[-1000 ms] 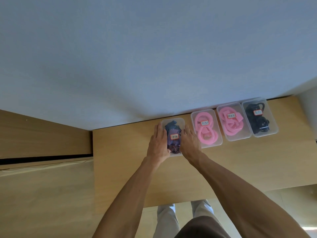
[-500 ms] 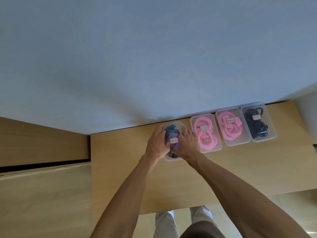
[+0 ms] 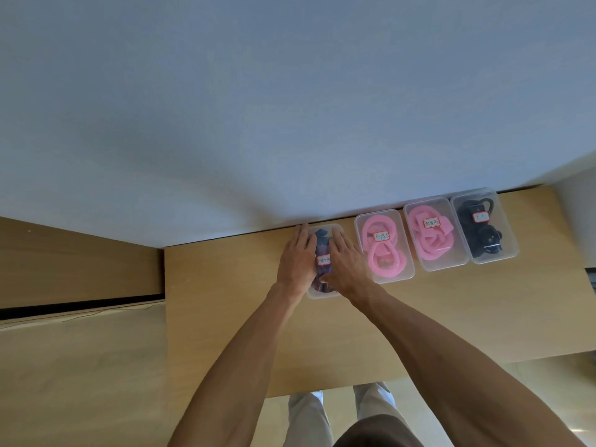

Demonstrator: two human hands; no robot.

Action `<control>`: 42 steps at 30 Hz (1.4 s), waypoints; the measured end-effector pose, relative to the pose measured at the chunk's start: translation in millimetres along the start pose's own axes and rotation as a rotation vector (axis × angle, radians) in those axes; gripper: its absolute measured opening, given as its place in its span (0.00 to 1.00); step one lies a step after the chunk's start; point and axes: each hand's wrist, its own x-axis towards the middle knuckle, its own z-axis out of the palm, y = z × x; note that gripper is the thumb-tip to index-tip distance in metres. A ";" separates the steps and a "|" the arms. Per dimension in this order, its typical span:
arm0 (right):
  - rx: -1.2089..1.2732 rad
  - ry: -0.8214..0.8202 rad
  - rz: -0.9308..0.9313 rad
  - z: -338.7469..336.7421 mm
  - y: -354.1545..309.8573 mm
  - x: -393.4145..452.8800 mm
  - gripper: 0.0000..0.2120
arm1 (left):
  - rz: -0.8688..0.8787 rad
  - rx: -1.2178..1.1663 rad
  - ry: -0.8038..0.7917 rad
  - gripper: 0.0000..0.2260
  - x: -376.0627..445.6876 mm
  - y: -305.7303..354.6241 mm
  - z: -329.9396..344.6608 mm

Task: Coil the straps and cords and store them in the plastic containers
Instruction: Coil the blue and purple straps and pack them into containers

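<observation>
Against the wall (image 3: 290, 108), along the far edge of the desk (image 3: 225, 317), four clear plastic boxes stand in a row, each with a small label on its lid. Going from the left, the left hand (image 3: 296, 259) lies flat with straight fingers along the left side of the first box (image 3: 322, 293), its fingertips reaching the box's far corner by the wall. Inside that box a dark blue and purple strap (image 3: 322, 246) shows between the two hands. The right hand (image 3: 346, 266) lies over the right side of the same box, fingers stretched out and pressing on the lid, thumb turned in toward the near end; neither hand curls round anything. Just beside it stands the second box (image 3: 407, 253), holding a pink cord (image 3: 380, 253) coiled in a figure of eight. Next comes the third box (image 3: 459, 253), with a pink strap (image 3: 429, 240) folded up inside. Last on the right, the fourth box (image 3: 506, 233) holds a black cord (image 3: 480, 240). Both forearms reach in from the near edge of the desk, and light trousers (image 3: 306, 414) show below it.
</observation>
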 end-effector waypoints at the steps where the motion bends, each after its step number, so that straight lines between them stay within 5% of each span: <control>1: 0.007 0.025 -0.006 0.5 1.0 -2.4 0.46 | -0.005 0.025 0.006 0.27 -4.4 2.0 0.5; 8: -0.014 0.012 -0.014 7.9 5.3 -4.1 0.45 | -0.020 -0.125 -0.073 0.37 -19.1 -5.2 3.3; 14: -0.083 -0.016 0.025 13.4 -2.6 -3.3 0.45 | -0.126 -0.011 -0.021 0.42 -22.9 22.8 9.3; 20: 0.001 0.020 0.051 -6.7 5.9 3.1 0.20 | -0.187 -0.183 0.109 0.19 -13.3 26.9 -11.6; 24: 0.008 0.063 0.046 -1.6 9.1 1.8 0.14 | -0.239 -0.284 0.097 0.25 -4.5 28.0 -12.6; 31: -0.023 0.067 0.052 -0.1 5.2 -0.6 0.20 | -0.218 -0.173 0.121 0.22 -5.9 26.4 -6.1; 38: -0.011 0.007 0.025 0.9 10.1 -8.3 0.36 | -0.084 -0.163 -0.033 0.35 -21.4 11.6 -4.7; 42: -0.011 0.031 0.033 3.5 10.3 -1.9 0.35 | -0.082 -0.126 -0.057 0.38 -9.5 10.4 -6.0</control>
